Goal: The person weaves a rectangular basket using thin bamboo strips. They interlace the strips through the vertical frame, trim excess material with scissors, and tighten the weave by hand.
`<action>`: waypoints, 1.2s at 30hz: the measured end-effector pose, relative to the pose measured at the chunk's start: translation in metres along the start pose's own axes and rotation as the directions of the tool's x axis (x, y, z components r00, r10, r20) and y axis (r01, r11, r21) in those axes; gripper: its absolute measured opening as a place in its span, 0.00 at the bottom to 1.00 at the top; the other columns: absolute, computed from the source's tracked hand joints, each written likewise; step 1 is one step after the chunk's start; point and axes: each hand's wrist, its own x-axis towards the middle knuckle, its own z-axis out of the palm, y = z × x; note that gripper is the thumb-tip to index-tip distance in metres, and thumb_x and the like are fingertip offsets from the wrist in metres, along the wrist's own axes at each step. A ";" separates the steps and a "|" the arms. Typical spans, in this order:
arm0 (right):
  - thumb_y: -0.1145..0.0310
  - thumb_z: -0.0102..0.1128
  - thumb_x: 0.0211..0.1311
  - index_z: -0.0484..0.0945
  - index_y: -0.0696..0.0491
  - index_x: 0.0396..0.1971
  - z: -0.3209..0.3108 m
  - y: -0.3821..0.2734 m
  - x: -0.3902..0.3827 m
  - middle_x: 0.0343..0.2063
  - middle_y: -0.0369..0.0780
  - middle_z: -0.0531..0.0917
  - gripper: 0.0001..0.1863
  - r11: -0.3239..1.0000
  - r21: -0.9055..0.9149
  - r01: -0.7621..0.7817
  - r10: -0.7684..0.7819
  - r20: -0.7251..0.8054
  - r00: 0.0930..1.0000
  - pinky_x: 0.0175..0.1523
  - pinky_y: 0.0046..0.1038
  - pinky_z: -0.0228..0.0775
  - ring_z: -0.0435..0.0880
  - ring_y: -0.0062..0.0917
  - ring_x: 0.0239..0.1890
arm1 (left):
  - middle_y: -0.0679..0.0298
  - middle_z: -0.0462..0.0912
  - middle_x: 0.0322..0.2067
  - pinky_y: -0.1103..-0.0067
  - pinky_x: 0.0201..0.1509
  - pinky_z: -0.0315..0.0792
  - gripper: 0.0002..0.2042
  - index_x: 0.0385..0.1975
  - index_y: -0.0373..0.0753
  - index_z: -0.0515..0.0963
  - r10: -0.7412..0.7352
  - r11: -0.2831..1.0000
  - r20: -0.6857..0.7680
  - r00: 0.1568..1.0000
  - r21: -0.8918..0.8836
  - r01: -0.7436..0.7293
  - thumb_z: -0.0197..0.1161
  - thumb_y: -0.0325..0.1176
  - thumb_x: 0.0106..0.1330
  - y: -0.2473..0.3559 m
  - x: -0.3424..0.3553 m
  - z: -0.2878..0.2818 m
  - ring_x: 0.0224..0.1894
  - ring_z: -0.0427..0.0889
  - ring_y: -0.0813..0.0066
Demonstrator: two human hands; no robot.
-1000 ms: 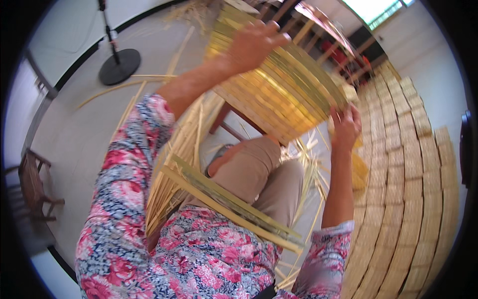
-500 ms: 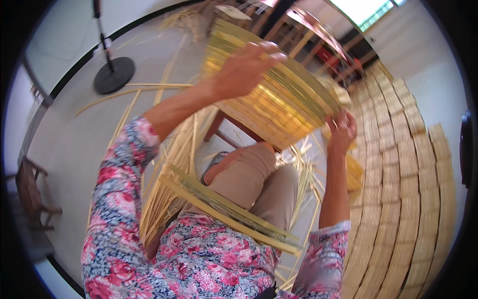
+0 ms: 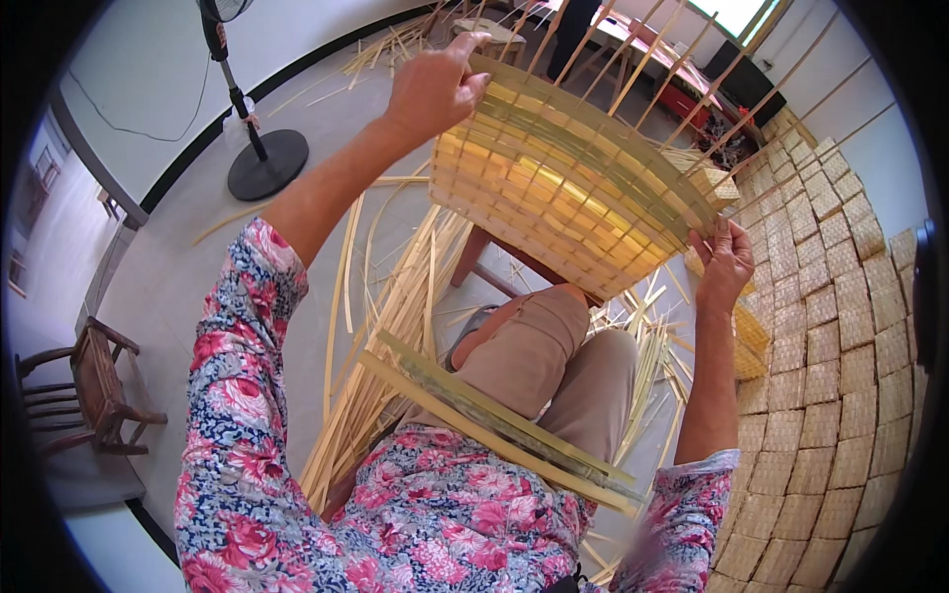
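A half-woven bamboo basket panel (image 3: 554, 188) stands tilted before my knees, its lower edge by a brown wooden stool (image 3: 491, 259). Thin upright stakes rise past its top, where a greenish bamboo strip (image 3: 593, 117) runs across. My left hand (image 3: 430, 94) is at the panel's upper left corner, index finger stretched out and thumb apart, beside the strip's end. At the upper right corner, my right hand (image 3: 724, 259) pinches the panel's edge between thumb and fingers. Several loose bamboo strips (image 3: 494, 420) lie across my lap.
Long split bamboo strips (image 3: 395, 326) are heaped on the floor to my left, with more scattered on the right. Stacks of finished woven pieces (image 3: 811, 395) line the right wall. A black stand fan (image 3: 269, 166) and a wooden chair (image 3: 99, 385) stand at the left.
My left hand has moved left from across the panel's top to its upper left corner. My right hand still holds the right edge. The whole view has shifted slightly.
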 end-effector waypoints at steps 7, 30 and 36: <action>0.68 0.62 0.68 0.78 0.58 0.37 -0.006 0.004 0.001 0.32 0.36 0.82 0.08 1.000 0.008 0.020 -0.020 0.009 1.000 0.34 0.23 0.83 0.81 0.17 0.30 | 0.51 0.84 0.26 0.68 0.36 0.77 0.11 0.33 0.34 0.83 0.106 0.982 0.118 0.987 0.145 -0.122 0.64 0.35 0.56 -0.018 0.033 0.019 0.29 0.85 0.57; 0.68 0.61 0.68 0.77 0.56 0.40 -0.017 -0.002 0.002 0.35 0.37 0.82 0.08 0.999 -0.001 -0.046 0.046 0.019 0.999 0.39 0.23 0.84 0.83 0.19 0.34 | 0.56 0.85 0.24 0.74 0.35 0.79 0.11 0.35 0.35 0.82 0.167 0.984 0.090 0.982 -0.078 -0.160 0.65 0.36 0.59 0.010 0.044 0.051 0.28 0.87 0.67; 0.68 0.61 0.68 0.77 0.57 0.40 -0.011 -0.008 -0.003 0.35 0.37 0.82 0.08 1.000 -0.019 -0.025 0.025 0.004 1.000 0.39 0.23 0.84 0.83 0.20 0.34 | 0.53 0.79 0.26 0.62 0.37 0.71 0.05 0.23 0.37 0.80 0.333 0.942 -0.015 0.943 -0.045 -0.333 0.61 0.26 0.45 0.009 0.061 0.057 0.32 0.79 0.55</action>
